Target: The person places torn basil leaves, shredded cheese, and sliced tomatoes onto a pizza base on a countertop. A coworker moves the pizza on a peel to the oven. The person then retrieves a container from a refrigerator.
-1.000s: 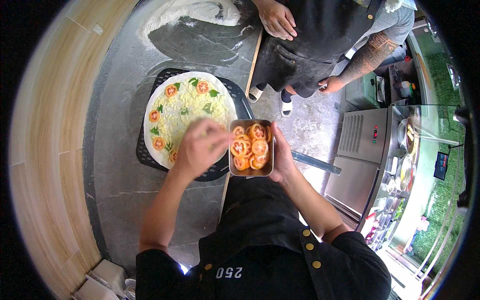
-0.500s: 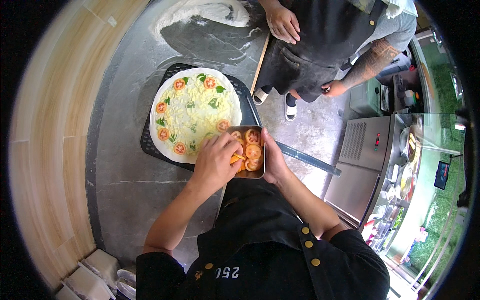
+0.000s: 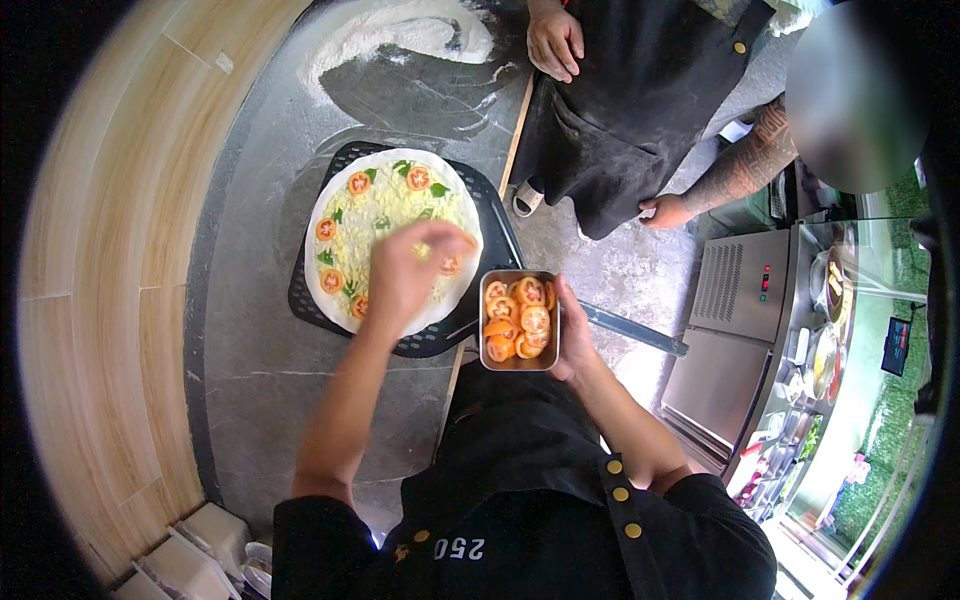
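A round pizza base (image 3: pixel 460 290) with shredded cheese, green leaves and tomato slices (image 3: pixel 331 280) around its edge lies on a black perforated peel (image 3: pixel 493 225). Over its middle, my left hand (image 3: pixel 408 272) is blurred by motion, fingers drawn together; an orange edge at the fingertips looks like a tomato slice. It hides part of the topping beneath. My right hand (image 3: pixel 574 335) grips the right side of a rectangular metal container (image 3: pixel 520 369) of sliced tomatoes (image 3: pixel 520 318), held just off the pizza's lower right.
Across the counter's corner stands a person in a dark apron (image 3: pixel 610 120). White flour (image 3: pixel 400 25) is spread on the far grey counter (image 3: pixel 260 390). The peel's handle (image 3: pixel 635 330) juts right, past the counter edge. A steel refrigerated cabinet (image 3: pixel 720 360) stands at right, pale bins (image 3: pixel 190 560) at lower left.
My left hand has left the container and moved up and left over the pizza. The container now sits lower and apart from the pizza in view, its slices uncovered.
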A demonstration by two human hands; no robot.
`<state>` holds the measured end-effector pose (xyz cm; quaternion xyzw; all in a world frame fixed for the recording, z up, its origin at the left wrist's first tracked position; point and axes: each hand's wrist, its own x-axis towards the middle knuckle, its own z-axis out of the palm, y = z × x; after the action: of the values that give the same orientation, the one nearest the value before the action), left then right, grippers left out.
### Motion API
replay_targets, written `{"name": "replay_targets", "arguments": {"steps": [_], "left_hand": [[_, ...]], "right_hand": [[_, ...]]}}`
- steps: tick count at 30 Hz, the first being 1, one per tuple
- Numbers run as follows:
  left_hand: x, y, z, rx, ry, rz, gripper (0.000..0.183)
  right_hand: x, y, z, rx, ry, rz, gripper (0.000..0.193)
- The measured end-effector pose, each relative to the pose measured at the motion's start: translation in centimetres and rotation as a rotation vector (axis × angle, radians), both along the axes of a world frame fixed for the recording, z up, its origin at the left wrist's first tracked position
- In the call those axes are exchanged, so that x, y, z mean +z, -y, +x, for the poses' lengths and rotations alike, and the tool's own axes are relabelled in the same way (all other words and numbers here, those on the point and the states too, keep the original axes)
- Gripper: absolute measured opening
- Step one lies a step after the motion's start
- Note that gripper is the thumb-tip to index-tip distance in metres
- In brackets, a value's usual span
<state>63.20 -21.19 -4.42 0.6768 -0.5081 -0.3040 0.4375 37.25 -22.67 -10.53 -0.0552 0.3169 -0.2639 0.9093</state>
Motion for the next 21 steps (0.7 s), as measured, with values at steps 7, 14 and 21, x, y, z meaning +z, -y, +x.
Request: {"name": "replay_targets", "arguments": {"steps": [7,14,21], "left_hand": [[-7.4,7.0,4.4,0.007,0.253,0.147,0.02],[-7.6,6.9,3.9,0.033,0.765,-0.182,0.021],[-1.8,-5.4,-5.7,0.17,0.278,-0.201,0.015]], "right_hand": [[0.9,-1.0,-2.9,-0.028,-0.034,0.009,0.083],[0.9,-1.9,-4.0,-0.074,-0.035,0.02,0.081],[0.0,-2.3,-8.6,-0.019,0.223,0.041,0.077]]}}
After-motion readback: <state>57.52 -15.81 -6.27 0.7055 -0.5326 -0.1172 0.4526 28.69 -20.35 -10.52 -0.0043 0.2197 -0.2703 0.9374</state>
